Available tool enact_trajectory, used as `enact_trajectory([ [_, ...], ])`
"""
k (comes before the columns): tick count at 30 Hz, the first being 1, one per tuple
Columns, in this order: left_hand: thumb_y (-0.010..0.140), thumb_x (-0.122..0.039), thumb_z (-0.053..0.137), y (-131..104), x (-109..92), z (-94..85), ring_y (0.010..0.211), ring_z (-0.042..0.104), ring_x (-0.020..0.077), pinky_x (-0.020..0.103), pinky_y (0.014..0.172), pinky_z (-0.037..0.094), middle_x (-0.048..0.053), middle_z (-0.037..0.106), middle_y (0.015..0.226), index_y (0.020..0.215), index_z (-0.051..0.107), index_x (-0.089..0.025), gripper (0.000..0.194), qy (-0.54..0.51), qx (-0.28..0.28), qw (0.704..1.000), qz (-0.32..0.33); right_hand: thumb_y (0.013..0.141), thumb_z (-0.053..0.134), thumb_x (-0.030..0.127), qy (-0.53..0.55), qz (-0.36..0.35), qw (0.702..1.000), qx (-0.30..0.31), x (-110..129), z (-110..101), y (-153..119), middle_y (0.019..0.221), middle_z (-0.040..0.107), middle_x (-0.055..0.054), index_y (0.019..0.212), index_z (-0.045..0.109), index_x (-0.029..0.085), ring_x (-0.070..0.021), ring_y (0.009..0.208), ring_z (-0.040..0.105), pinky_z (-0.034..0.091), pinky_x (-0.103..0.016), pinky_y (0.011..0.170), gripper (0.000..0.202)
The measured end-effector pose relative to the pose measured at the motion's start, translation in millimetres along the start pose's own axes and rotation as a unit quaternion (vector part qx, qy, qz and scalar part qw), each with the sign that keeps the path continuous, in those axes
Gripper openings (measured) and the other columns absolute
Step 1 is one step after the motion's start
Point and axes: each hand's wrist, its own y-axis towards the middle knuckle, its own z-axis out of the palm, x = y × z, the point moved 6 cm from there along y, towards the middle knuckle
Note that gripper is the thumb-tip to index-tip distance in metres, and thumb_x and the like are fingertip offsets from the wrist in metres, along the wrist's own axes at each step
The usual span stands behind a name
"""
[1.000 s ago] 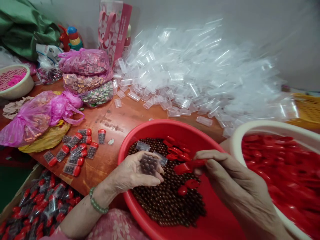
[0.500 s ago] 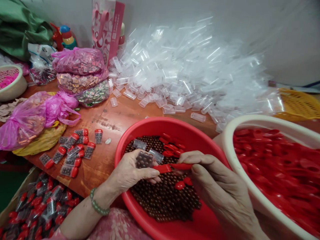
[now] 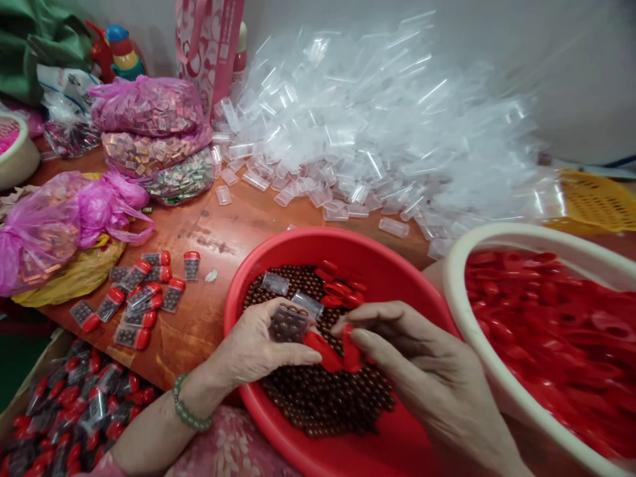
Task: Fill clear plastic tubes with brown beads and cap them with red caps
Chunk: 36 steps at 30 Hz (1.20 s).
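Note:
Over the red basin [image 3: 417, 278], my left hand [image 3: 263, 341] is closed around a clear case [image 3: 288, 323] filled with dark beads. A red cap piece [image 3: 322, 351] sits at the case's right end, by my left thumb. My right hand [image 3: 422, 371] pinches another red piece [image 3: 351, 348], tilted nearly upright close beside the first. Loose dark brown beads [image 3: 332, 404] cover the basin's floor below. Two clear cases [image 3: 275, 283] and several red pieces [image 3: 342, 291] lie on the beads behind my hands.
A cream tub [image 3: 454, 285] of red pieces stands right. Clear empty cases [image 3: 348, 146] are heaped behind. Filled cases [image 3: 142, 298] lie on the table's left, above a box of more [image 3: 74, 411]. Pink bags [image 3: 149, 109] and a yellow basket [image 3: 596, 199] stand farther off.
The red piece in my right hand has turned from lying level to nearly upright. The red cap piece at my left hand now slants downward. The view has shifted slightly.

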Motion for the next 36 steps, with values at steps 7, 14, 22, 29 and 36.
enact_trajectory([
  [7, 0.060, -0.021, 0.082, -0.9, -0.2, 0.4, 0.071, 0.048, 0.0082, 0.022, 0.070, 0.037, -0.004, 0.054, 0.077, 0.087, 0.056, -0.014, 0.039, 0.009, -0.002, 0.999, 0.031, 0.087, 0.061, 0.021, -0.156, -0.178, 0.971, 0.039, 21.0, 19.9, -9.7, 0.086, 0.071, -0.001, 0.096, 0.065, 0.024, -0.0126, 0.073, 0.068, 0.057, -0.019, 0.069, 0.010],
  [14, 0.067, -0.019, 0.076, -1.9, 0.1, 1.8, 0.078, 0.053, 0.0109, 0.025, 0.076, 0.042, 0.000, 0.057, 0.085, 0.094, 0.055, -0.015, 0.034, 0.026, 0.036, 0.998, 0.040, 0.088, 0.058, 0.016, -0.198, -0.221, 0.953, 0.066, 27.7, 25.8, -12.8, 0.093, 0.066, -0.005, 0.102, 0.064, 0.022, -0.0129, 0.081, 0.069, 0.057, -0.017, 0.067, 0.016],
  [22, 0.077, -0.055, 0.066, -2.9, 10.1, 4.6, 0.066, 0.062, 0.0126, 0.024, 0.064, 0.049, 0.005, 0.063, 0.076, 0.093, 0.055, -0.013, 0.047, 0.023, 0.083, 0.996, 0.004, 0.080, 0.070, 0.028, -0.038, -0.050, 0.997, -0.039, -2.8, -6.1, 0.3, 0.079, 0.071, 0.000, 0.092, 0.069, 0.025, -0.0131, 0.062, 0.066, 0.055, -0.020, 0.055, 0.012],
  [29, 0.075, -0.057, 0.067, -6.7, 16.7, 11.1, 0.061, 0.062, 0.0113, 0.022, 0.061, 0.050, 0.004, 0.064, 0.071, 0.088, 0.056, -0.013, 0.048, 0.042, 0.101, 0.994, -0.022, 0.076, 0.074, 0.026, 0.013, -0.071, 0.997, -0.020, -8.4, 5.6, 6.0, 0.078, 0.072, 0.000, 0.085, 0.070, 0.024, -0.0136, 0.066, 0.067, 0.056, -0.022, 0.062, 0.010],
  [36, 0.074, -0.057, 0.067, -5.1, 10.6, 14.1, 0.058, 0.058, 0.0096, 0.022, 0.059, 0.048, 0.002, 0.060, 0.068, 0.090, 0.055, -0.013, 0.049, 0.056, 0.101, 0.993, -0.031, 0.081, 0.070, 0.028, -0.064, -0.113, 0.991, 0.046, -1.8, 8.0, 7.1, 0.078, 0.072, -0.003, 0.082, 0.070, 0.021, -0.0162, 0.069, 0.067, 0.055, -0.024, 0.062, 0.008],
])
